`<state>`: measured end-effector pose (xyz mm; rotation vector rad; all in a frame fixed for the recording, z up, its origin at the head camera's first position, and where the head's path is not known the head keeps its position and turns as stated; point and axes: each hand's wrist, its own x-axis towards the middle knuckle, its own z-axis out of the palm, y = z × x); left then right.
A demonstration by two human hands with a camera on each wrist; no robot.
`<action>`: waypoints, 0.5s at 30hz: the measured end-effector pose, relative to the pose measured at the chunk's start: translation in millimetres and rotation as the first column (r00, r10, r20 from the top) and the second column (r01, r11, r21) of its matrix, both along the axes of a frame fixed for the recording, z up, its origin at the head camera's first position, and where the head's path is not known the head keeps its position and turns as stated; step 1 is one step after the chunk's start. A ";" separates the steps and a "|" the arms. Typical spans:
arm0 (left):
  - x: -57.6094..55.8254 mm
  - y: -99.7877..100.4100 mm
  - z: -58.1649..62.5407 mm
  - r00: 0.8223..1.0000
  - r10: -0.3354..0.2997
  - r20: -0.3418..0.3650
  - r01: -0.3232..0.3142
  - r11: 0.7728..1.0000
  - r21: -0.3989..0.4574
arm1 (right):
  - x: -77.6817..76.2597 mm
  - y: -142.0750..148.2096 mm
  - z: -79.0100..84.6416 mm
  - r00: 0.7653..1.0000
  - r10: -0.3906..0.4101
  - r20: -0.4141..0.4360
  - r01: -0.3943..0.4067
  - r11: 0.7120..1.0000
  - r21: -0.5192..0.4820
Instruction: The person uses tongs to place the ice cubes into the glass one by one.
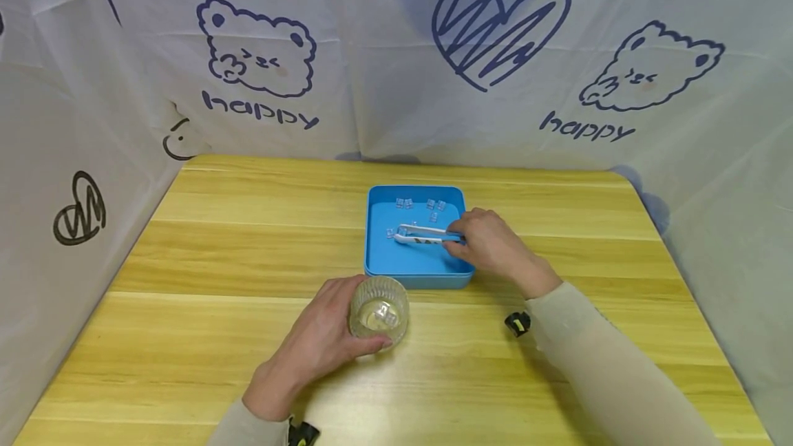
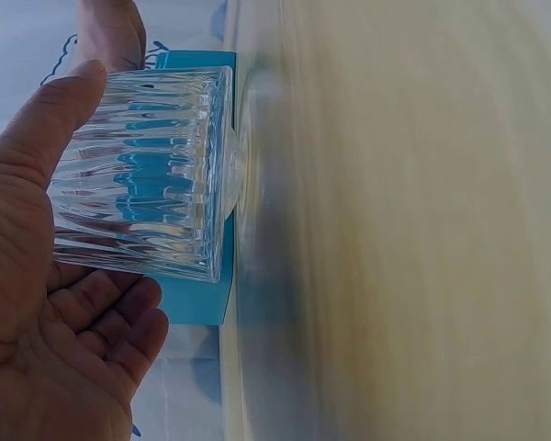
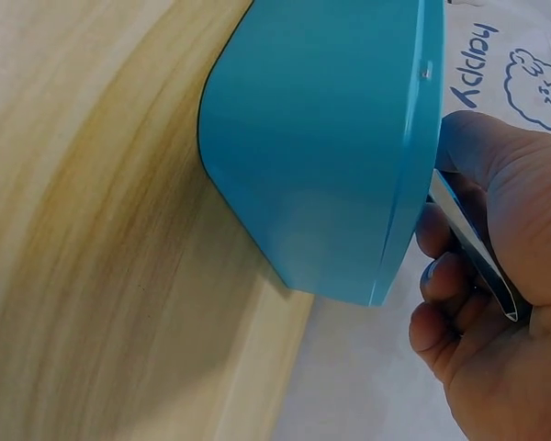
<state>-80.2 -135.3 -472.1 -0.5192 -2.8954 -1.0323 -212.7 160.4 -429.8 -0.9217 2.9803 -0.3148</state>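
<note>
My left hand (image 1: 319,329) holds a clear ribbed glass (image 1: 379,288), thumb on the near side and fingers round the far side. Clear cubes (image 1: 385,314) lie at the bottom of the glass. In the left wrist view, the glass (image 2: 147,175) stands upright, its base at the tabletop. My right hand (image 1: 492,243) grips white tongs (image 1: 426,240) over a square blue box (image 1: 424,281). Between the tongs' tips shows a clear cube (image 1: 403,231). In the right wrist view, the tongs (image 3: 473,243) run from the palm past the box rim; their tips are hidden.
Several more clear cubes (image 1: 436,205) lie spread in the box, mostly toward its far side. The box sits on a wood-grain table (image 1: 248,226). Behind it hangs a white cloth (image 1: 384,102) with drawn bears and hearts. Black straps (image 1: 517,323) show at both wrists.
</note>
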 end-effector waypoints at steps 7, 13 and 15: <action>-0.5 -0.3 -0.8 0.998 -0.009 -0.066 0.008 1.000 -0.012 | 0.9 -0.1 -2.0 1.000 -0.010 -0.008 0.010 1.000 0.010; -1.2 -0.4 -1.3 0.993 -0.018 -0.116 0.013 0.999 -0.046 | 2.4 -0.6 -2.4 1.000 -0.014 -0.007 0.014 1.000 0.015; -1.5 -0.7 -1.2 0.991 -0.024 -0.129 0.017 0.998 -0.057 | 2.9 -0.7 -2.3 1.000 -0.012 -0.007 0.012 1.000 0.014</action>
